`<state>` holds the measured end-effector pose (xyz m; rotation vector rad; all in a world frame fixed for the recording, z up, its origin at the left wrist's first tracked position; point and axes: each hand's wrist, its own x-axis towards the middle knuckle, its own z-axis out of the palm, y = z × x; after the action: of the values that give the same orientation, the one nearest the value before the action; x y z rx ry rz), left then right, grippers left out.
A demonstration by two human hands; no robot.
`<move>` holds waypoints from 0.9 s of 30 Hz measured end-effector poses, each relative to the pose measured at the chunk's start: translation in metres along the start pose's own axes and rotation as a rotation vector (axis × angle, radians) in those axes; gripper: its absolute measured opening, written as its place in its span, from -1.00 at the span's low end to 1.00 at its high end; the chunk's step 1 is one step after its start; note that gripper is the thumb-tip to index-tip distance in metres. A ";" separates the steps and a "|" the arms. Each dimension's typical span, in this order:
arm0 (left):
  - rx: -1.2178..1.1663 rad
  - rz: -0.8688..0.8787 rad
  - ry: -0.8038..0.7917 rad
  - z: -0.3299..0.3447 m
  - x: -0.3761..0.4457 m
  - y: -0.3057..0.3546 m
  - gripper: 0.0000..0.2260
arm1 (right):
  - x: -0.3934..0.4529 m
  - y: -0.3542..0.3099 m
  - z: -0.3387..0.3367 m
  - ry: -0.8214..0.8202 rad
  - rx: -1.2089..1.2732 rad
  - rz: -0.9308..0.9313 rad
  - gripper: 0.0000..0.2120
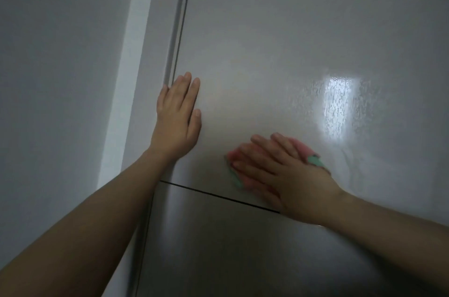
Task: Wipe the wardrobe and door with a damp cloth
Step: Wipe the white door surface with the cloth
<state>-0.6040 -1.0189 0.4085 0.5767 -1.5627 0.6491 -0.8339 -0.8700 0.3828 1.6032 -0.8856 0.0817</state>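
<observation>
The left hand [178, 116] lies flat with straight fingers against the pale grey wardrobe door panel [279, 41], its fingertips beside the dark vertical gap [181, 29] at the panel's left edge. Lower and to the right of it, the right hand [281, 175] presses spread fingers on a pink and green cloth [313, 158], which lies flat on the same panel and shows around the fingers. Under the right palm runs a thin dark seam [213, 193]. Above the right hand, a bright light reflection [336, 107] shines on the streaked, wet-looking surface.

hands: 2, left hand [178, 114], right hand [286, 175] | cloth [237, 178]: 1 | door panels [279, 41]: 2
</observation>
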 end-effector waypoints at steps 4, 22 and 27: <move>0.016 0.003 -0.012 0.001 -0.004 0.001 -0.50 | -0.043 0.059 -0.028 -0.012 -0.027 0.116 -0.48; 0.010 -0.187 -0.160 -0.011 0.001 0.074 -0.39 | -0.072 0.161 -0.060 0.074 -0.106 0.503 -0.44; -0.029 -0.175 -0.146 0.000 0.009 0.131 -0.45 | -0.041 0.134 -0.049 0.188 -0.102 0.791 -0.41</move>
<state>-0.6963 -0.9256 0.4081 0.7430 -1.6326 0.4599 -0.9191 -0.8027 0.4836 1.0502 -1.3017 0.7168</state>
